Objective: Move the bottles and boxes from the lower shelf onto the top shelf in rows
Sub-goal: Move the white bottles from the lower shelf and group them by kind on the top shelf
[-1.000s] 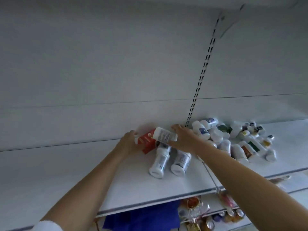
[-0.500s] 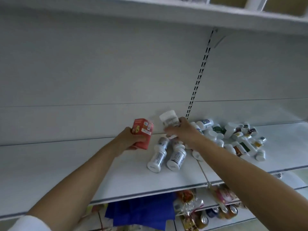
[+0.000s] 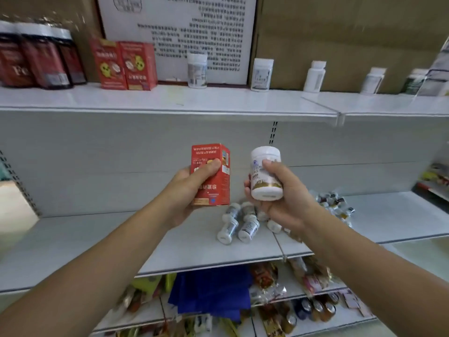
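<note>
My left hand grips a red box, held upside down in the air between the two shelves. My right hand grips a white bottle beside it, its cap pointing at me. Below them, white bottles lie on their sides on the lower shelf, with a heap of small bottles further right. On the top shelf stand dark red bottles, two red boxes and a spaced row of white bottles.
A printed white sheet and brown cardboard back the top shelf. Under the lower shelf lie blue cloth, packets and cans. A slotted upright divides the shelf bays.
Both hands lifted the red box and the white bottle off the lower shelf and raised them. The view tilted up, bringing the top shelf into sight.
</note>
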Demonstrator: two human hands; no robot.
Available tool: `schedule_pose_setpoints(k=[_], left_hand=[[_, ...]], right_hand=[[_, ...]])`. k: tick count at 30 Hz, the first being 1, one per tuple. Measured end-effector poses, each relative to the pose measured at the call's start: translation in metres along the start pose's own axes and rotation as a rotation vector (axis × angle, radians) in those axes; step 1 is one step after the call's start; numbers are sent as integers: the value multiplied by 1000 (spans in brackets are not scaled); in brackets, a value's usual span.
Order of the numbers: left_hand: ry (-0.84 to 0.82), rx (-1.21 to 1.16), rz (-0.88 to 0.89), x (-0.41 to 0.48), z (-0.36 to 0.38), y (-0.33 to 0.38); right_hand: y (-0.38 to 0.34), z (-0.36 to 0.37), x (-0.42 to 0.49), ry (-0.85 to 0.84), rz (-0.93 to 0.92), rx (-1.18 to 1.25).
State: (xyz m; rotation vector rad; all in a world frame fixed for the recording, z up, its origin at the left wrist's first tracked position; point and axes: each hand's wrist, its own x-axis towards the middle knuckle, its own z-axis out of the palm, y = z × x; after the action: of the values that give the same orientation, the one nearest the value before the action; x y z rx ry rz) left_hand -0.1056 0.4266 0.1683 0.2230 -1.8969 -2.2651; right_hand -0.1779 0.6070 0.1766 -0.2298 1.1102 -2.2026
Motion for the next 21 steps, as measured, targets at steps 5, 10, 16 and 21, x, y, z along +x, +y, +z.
schedule_pose_setpoints(k=[5, 10, 16, 21], left_hand=[[17, 56, 139, -29, 1, 52], [31, 142, 267, -31, -14, 98], [2, 283, 372, 2, -41, 153], [-47, 377, 426, 49, -67, 193]], right_hand=[[-33, 28, -27, -46, -105, -157], [-55, 62, -33, -109, -287, -276], [-81, 105, 0, -268, -442, -501], [-111, 132, 58, -292, -497, -662]])
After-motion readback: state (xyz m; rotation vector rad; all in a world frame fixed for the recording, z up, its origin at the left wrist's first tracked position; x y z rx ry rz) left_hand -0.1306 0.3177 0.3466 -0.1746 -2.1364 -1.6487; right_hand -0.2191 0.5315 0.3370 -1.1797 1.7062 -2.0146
